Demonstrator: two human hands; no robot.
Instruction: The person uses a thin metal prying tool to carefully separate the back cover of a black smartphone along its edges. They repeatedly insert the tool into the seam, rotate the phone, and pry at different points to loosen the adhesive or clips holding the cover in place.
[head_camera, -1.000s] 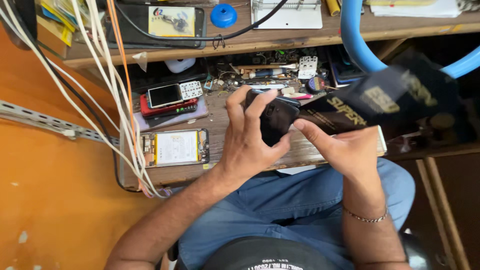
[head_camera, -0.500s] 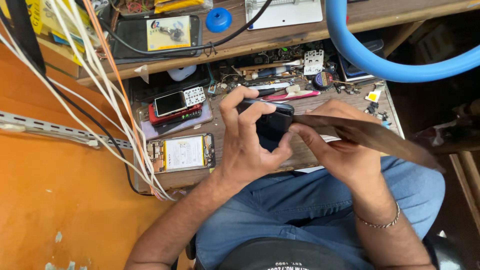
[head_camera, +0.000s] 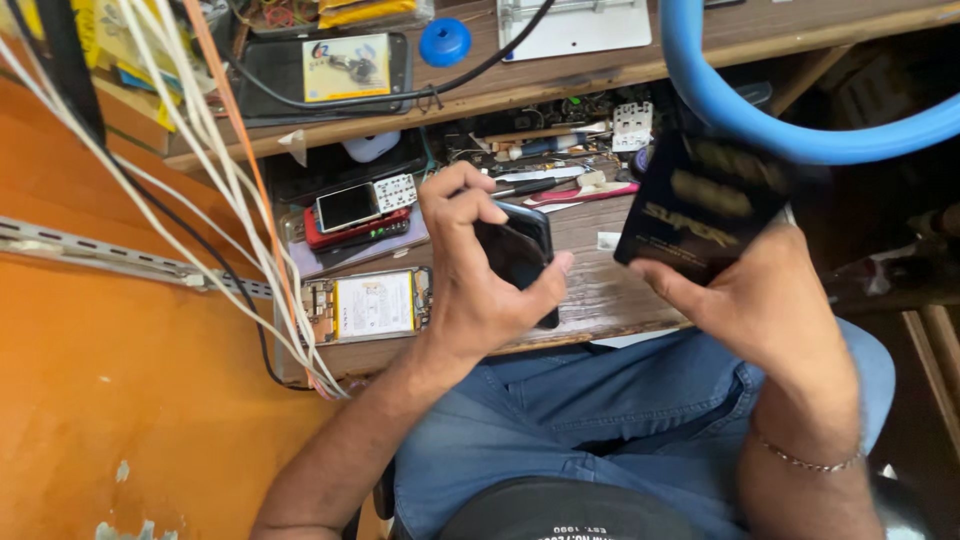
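Observation:
My left hand (head_camera: 478, 275) grips a dark smartphone (head_camera: 520, 255) over the front of a cluttered wooden workbench (head_camera: 600, 290), thumb on its right edge and fingers curled over its top. My right hand (head_camera: 770, 310) holds up a flat black packet with gold print (head_camera: 705, 210), tilted and blurred, to the right of the phone. The two hands are apart, and the packet does not touch the phone.
An opened phone with its battery showing (head_camera: 370, 305) lies left of my left hand. Behind it sit a small keypad phone on a red one (head_camera: 362, 212), tools and parts (head_camera: 560, 165). White cables (head_camera: 200, 170) hang at left; a blue hose (head_camera: 760, 115) arcs upper right. A tablet (head_camera: 330, 70) rests on the shelf.
My right hand has pulled the black packet away from the phone, up and to the right. My left hand keeps the phone and has turned it more upright.

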